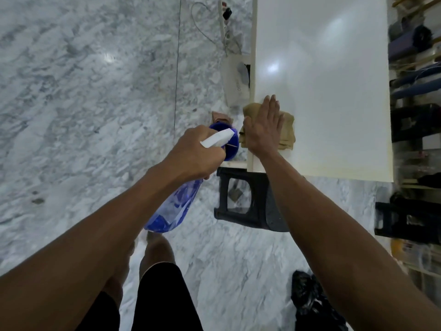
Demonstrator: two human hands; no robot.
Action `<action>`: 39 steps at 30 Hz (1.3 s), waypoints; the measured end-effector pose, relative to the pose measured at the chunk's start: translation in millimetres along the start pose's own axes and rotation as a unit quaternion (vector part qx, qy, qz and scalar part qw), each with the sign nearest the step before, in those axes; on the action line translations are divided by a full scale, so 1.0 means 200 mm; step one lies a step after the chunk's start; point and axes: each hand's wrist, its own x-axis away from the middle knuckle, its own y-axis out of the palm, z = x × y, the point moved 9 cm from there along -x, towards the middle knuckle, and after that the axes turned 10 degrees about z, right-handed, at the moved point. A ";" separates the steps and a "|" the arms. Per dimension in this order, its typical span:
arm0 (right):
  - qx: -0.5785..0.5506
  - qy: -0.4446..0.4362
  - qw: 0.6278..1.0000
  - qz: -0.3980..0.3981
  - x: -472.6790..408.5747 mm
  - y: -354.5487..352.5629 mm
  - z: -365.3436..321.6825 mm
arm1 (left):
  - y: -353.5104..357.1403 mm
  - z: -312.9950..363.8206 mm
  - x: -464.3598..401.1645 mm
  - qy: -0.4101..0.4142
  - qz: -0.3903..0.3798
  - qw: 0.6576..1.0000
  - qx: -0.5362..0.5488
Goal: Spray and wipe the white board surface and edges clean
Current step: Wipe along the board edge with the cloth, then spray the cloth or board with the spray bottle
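Hands: the right hand is lying flat, fingers straight and together, pressing a tan cloth onto the white board at its near-left corner, with part of the cloth hanging over the left edge. The left hand is gripping the neck of a blue spray bottle, fingers curled round it below the white trigger head, whose nozzle is pointing toward the cloth and the board's left edge.

White board: lying flat and glossy, reflecting ceiling lights; its near end is resting on a black plastic stool. No droplets or streaks are readable on the sheen. A faint yellowish tinge is showing along the near and right margins.

Progress, as judged: wiping is under way at the near-left corner only. The wide middle, the far end and the right edge appear to be waiting their turn, though whether they are clean already cannot be told. The left edge is seemingly being treated now.

Surroundings: a blue round container is sitting just beside the board's left edge, partly behind the bottle. Cables and a power strip are lying on the marble floor beyond. A black plastic bag is lying on the floor nearby. Fabric rolls are stacked along the right.
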 end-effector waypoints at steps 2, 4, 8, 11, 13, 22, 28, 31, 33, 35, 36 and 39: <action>-0.003 0.004 1.000 -0.005 0.07 0.00 0.02 | 0.05 -0.01 0.07 -0.001 -0.005 1.000 0.004; -0.005 0.001 1.000 -0.010 0.14 0.00 0.03 | 0.09 -0.02 0.13 -0.005 -0.007 1.000 0.013; -0.014 -0.021 1.000 -0.016 0.28 0.00 0.05 | 0.16 -0.03 0.21 -0.011 -0.004 1.000 0.020; -0.027 -0.040 0.999 -0.021 0.36 -0.01 0.06 | 0.20 -0.03 0.26 -0.015 0.009 1.000 0.020; -0.027 -0.064 0.997 -0.020 0.43 -0.02 0.06 | 0.22 -0.02 0.28 -0.014 0.017 1.000 0.015; -0.024 -0.147 0.987 -0.057 0.53 0.01 0.10 | 0.30 0.01 0.40 -0.002 0.055 0.998 0.003; -0.047 -0.180 0.975 -0.122 0.57 -0.03 0.09 | 0.30 -0.04 0.44 -0.031 0.056 0.998 0.020; 0.048 -0.261 0.959 -0.102 0.65 -0.03 0.16 | 0.27 -0.03 0.45 -0.046 0.048 0.998 0.022; 0.048 -0.259 0.963 -0.059 0.66 -0.05 0.20 | 0.25 0.03 0.47 -0.031 0.046 0.998 0.006; 0.026 -0.250 0.967 -0.044 0.67 -0.08 0.20 | 0.21 0.09 0.48 -0.022 0.048 0.999 -0.010; 0.006 -0.242 0.969 -0.054 0.68 -0.10 0.20 | 0.20 0.12 0.48 -0.017 0.047 0.999 -0.020; -0.170 -0.143 0.969 -0.111 0.70 -0.20 0.21 | 0.18 0.21 0.50 -0.005 0.035 0.998 -0.047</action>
